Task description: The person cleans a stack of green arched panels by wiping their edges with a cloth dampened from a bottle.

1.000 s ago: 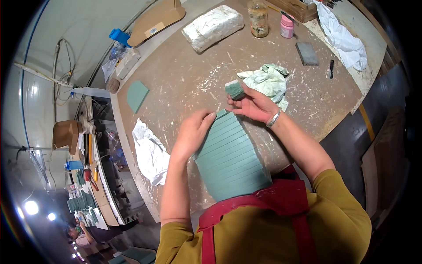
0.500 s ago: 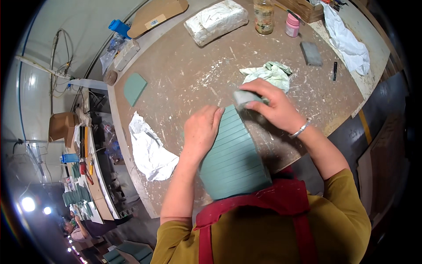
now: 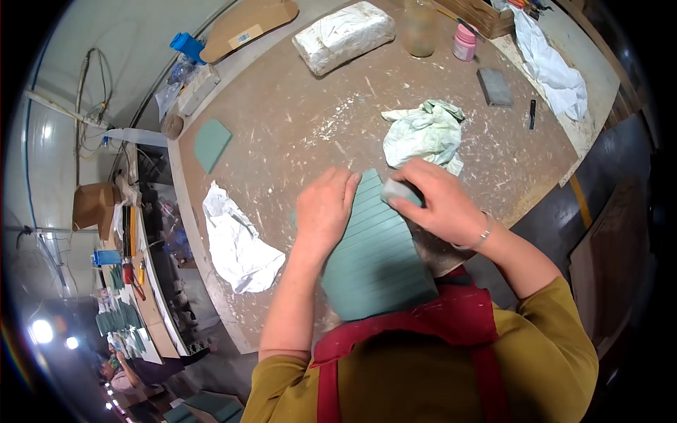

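- Some slide! Right hand (image 3: 438, 201), fingers pinching pale-grey squarish block (image 3: 399, 190), now meets green crosswise-lined slab (image 3: 375, 243): edge rubbing, seemingly
- Left hand (image 3: 323, 210), fingers wrapped, clasps slab's left side

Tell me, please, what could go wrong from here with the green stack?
The right hand holds a pale block at the right edge of the green stack; pushing hard might shift the stack. The left hand lies just across the narrow far end, so it could get scraped if the block slips. The apron is near the other end; leaning might nudge the stack.
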A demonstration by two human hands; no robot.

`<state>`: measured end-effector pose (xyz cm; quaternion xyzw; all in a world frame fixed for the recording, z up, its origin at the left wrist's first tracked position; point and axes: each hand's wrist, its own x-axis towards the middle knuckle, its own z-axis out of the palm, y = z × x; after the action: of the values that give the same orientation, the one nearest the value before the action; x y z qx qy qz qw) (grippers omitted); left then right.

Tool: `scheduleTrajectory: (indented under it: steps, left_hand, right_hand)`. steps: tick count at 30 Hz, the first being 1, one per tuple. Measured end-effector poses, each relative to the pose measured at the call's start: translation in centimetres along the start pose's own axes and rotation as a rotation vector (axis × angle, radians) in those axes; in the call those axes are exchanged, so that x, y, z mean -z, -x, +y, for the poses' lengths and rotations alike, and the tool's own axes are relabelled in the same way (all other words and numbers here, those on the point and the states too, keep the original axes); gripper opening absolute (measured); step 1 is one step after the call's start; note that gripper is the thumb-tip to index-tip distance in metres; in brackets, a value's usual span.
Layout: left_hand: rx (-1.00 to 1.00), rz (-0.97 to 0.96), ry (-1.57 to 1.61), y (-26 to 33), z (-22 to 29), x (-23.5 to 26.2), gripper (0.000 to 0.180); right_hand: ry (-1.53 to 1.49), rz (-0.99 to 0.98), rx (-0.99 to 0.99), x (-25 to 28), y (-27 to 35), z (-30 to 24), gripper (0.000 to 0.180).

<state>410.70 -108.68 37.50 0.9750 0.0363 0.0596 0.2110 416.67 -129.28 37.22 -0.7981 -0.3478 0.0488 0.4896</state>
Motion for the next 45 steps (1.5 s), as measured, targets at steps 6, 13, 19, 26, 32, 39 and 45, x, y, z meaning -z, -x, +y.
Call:
scheduleTrajectory:
  steps: [6, 13, 19, 26, 32, 39, 45]
  left_hand:
    - [-0.029, 0.015, 0.034, 0.0, -0.1, -0.2, 0.027]
    - [-0.007, 0.008, 0.009, 0.3, -0.4, -0.4, 0.027]
    - [-0.053, 0.031, 0.019, 0.1, 0.0, -0.4, 0.026]
    - [-0.026, 0.049, 0.080, 0.5, 0.4, -0.1, 0.024]
    - [-0.131, 0.039, -0.123, 2.7, 2.5, -1.2, 0.044]
    - [-0.024, -0.028, -0.228, 3.8, 3.7, -0.8, 0.060]
    - [-0.068, -0.037, -0.279, 5.0, 4.4, -1.4, 0.070]
  right_hand:
    - [-0.057, 0.021, -0.033, -0.7, -2.4, 0.0, 0.025]
    - [-0.068, -0.308, -0.218, 2.6, 3.9, -2.5, 0.026]
    - [-0.137, 0.015, -0.115, -0.4, 1.9, -0.7, 0.027]
    - [-0.105, -0.208, -0.183, 2.9, 7.1, -0.4, 0.027]
    - [-0.083, 0.045, -0.010, 0.2, 5.1, -0.5, 0.023]
    - [-0.142, -0.120, 0.062, 3.0, 9.1, 0.0, 0.025]
    - [-0.149, -0.046, 0.081, 1.7, 8.8, 0.2, 0.025]
